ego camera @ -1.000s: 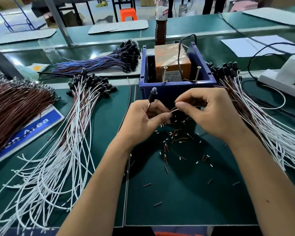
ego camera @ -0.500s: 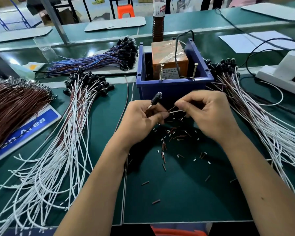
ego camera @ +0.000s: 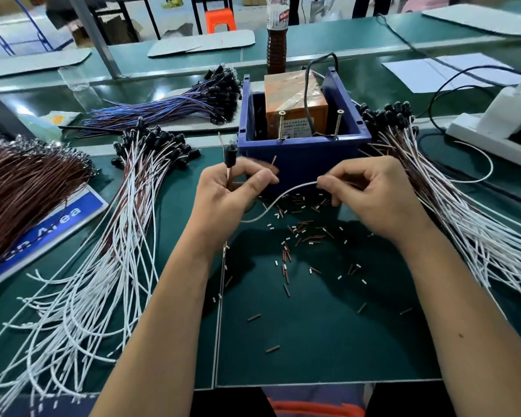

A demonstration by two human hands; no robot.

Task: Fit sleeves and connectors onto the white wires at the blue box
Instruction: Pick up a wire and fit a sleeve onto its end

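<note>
Now apart, hands: thin white wire (ego camera: 278, 197) (limp curve) between.

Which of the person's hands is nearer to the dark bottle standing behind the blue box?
Left, though only narrowly. The left hand sits below and slightly left of the dark bottle; the right hand sits below it and farther out to the right.

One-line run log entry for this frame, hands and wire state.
left hand pinches black connector | right hand pinches white wire | wire sags between hands | before blue box
</note>
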